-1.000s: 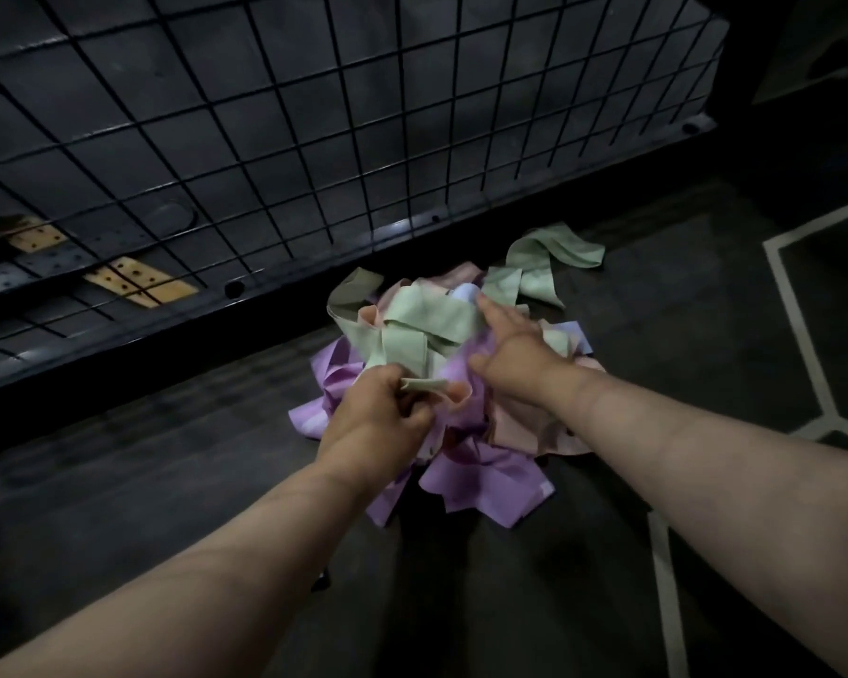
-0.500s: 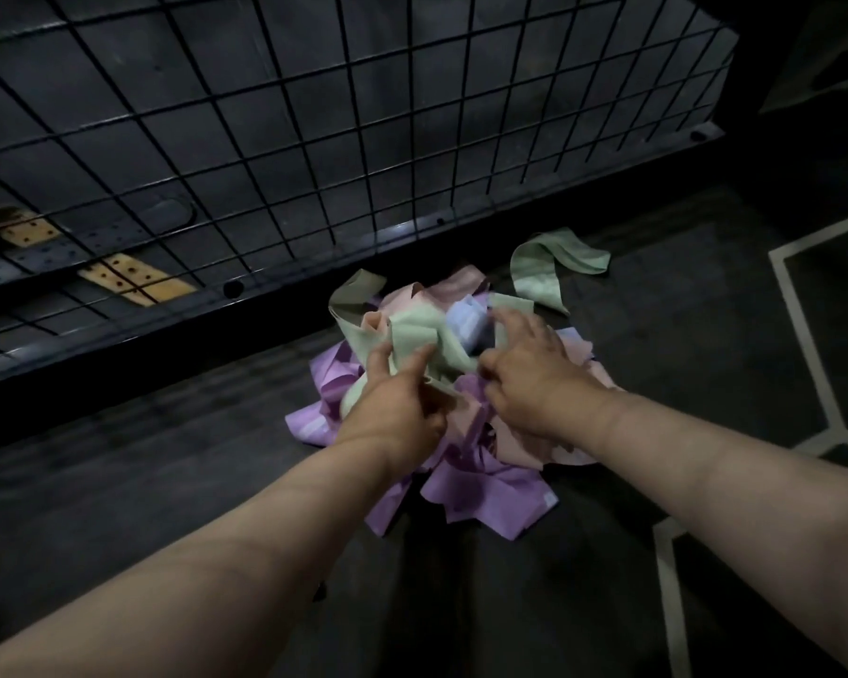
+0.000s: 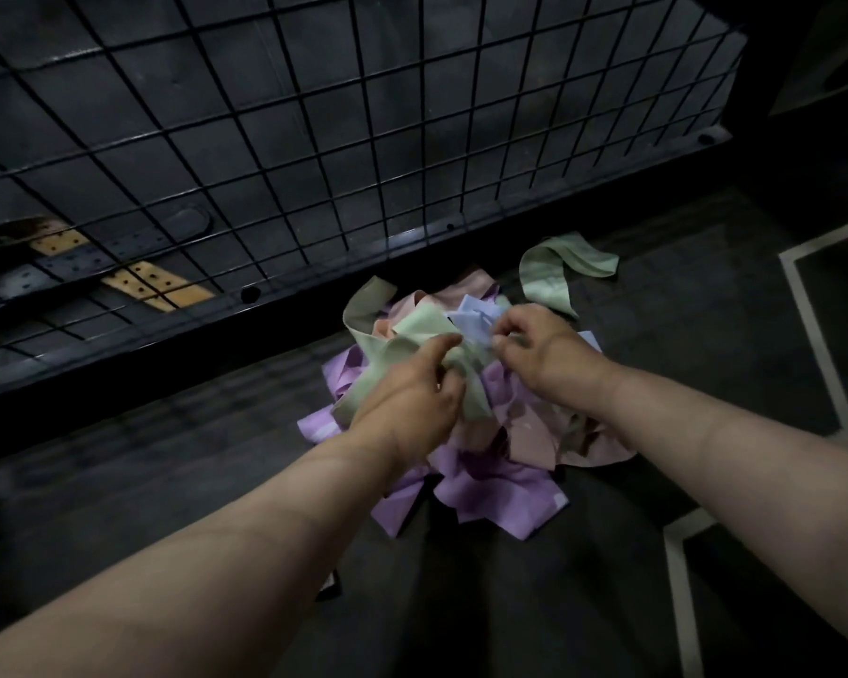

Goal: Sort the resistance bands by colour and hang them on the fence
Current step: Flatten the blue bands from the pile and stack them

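The pile of resistance bands lies on the floor just before the wire fence. One loose band lies behind and right of it, nearer the fence.

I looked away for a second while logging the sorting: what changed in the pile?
The right hand, its fingers straight on the pile a second ago, now pinches the blue band. The left hand shifted forward, keeping its grip on the green bands. The lone green band near the fence stayed put; nothing hangs on it yet.
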Demonstrator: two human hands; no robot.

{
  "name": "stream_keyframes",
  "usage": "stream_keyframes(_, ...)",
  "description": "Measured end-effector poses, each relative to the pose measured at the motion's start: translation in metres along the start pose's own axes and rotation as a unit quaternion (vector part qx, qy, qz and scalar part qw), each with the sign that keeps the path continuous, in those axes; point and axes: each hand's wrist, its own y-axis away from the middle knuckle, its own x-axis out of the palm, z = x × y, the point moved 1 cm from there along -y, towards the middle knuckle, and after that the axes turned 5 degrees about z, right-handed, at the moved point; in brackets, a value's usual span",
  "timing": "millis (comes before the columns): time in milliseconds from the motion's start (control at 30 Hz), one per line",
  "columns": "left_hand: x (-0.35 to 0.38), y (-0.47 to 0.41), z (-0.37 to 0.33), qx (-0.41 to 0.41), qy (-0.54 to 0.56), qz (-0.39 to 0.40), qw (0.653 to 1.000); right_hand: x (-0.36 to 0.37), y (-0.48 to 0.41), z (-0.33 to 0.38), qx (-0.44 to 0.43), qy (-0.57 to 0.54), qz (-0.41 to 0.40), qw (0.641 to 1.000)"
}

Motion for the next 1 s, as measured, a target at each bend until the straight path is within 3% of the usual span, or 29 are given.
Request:
stream_keyframes(100, -0.011, -0.003, -0.009, -0.006, -0.048, -0.063, 0.997, -0.014, 0.004, 0.017, -0.052, -0.07, -0.057, 0.995)
stream_keyframes(167, -0.019, -0.006, -0.018, 0.015, -0.047, -0.077, 0.996, -0.024, 0.008, 0.031, -0.068, -0.141, -0.05, 0.986)
stream_keyframes(333, -0.036, -0.021, -0.037, 0.025, 0.019, 0.007, 0.999, -0.038, 0.011, 0.044, -0.117, -0.182, -0.044, 0.975)
stream_keyframes(400, -0.041, -0.022, -0.044, 0.042, 0.122, 0.048, 0.991, -0.043, 0.012, 0.051, -0.122, -0.208, -0.053, 0.969)
stream_keyframes(500, -0.043, -0.024, -0.048, 0.052, 0.31, 0.106, 0.943, -0.054, 0.015, 0.064, -0.126, -0.236, -0.071, 0.961)
stream_keyframes(600, -0.038, -0.021, -0.05, 0.067, 0.343, 0.119, 0.929, -0.065, 0.017, 0.08, -0.122, -0.323, -0.103, 0.933)
stream_keyframes(700, -0.03, -0.011, -0.056, 0.069, 0.333, 0.126, 0.932, -0.071, 0.009, 0.092, -0.048, -0.425, -0.156, 0.89)
stream_keyframes(767, -0.029, -0.007, -0.058, 0.063, 0.354, 0.132, 0.924, -0.073, 0.003, 0.091, 0.013, -0.506, -0.123, 0.854)
stream_keyframes(833, -0.03, -0.003, -0.059, 0.055, 0.371, 0.138, 0.917, -0.075, 0.005, 0.089, 0.053, -0.574, -0.022, 0.817)
stream_keyframes(900, -0.031, 0.001, -0.056, 0.041, 0.389, 0.158, 0.907, -0.073, 0.012, 0.086, 0.06, -0.572, 0.057, 0.816)
stream_keyframes(1000, -0.032, 0.012, -0.046, 0.005, 0.401, 0.201, 0.894, -0.066, 0.015, 0.078, 0.056, -0.601, 0.052, 0.795)
